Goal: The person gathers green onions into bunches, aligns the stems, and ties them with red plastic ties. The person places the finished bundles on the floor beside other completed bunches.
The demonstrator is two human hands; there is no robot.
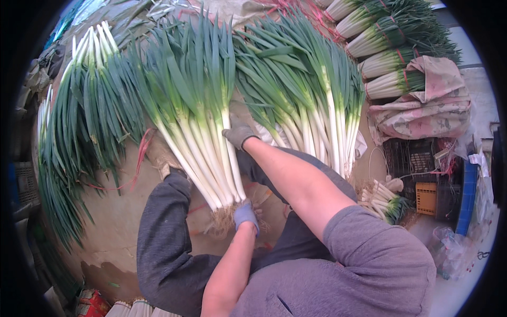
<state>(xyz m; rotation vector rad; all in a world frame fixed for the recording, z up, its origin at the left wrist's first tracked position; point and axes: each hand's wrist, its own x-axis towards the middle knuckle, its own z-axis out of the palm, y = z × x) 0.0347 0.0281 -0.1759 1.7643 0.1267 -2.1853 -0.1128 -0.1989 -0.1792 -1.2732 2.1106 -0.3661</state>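
Between my knees, a spread bundle of large green onions [202, 154] slants with its leaves away from me and its white stems toward me. My left hand [246, 216], in a light purple glove, is closed around the rooty ends at the right side of the bundle. Stringy roots [222, 221] hang beside it. Farther up, my right hand [239, 133] wears a dark grey glove and grips the right edge of the stems, its thumb over the outermost stalk. The fingers underneath are hidden.
To the right lies another onion pile [313, 115]; at left, onions [95, 83] lie leaves toward me. Tied bundles [380, 43] are stacked at upper right above a patterned cloth [424, 107]. Crates [426, 198] and short onions [384, 202] sit right. Pink twine [141, 158] trails on the floor.
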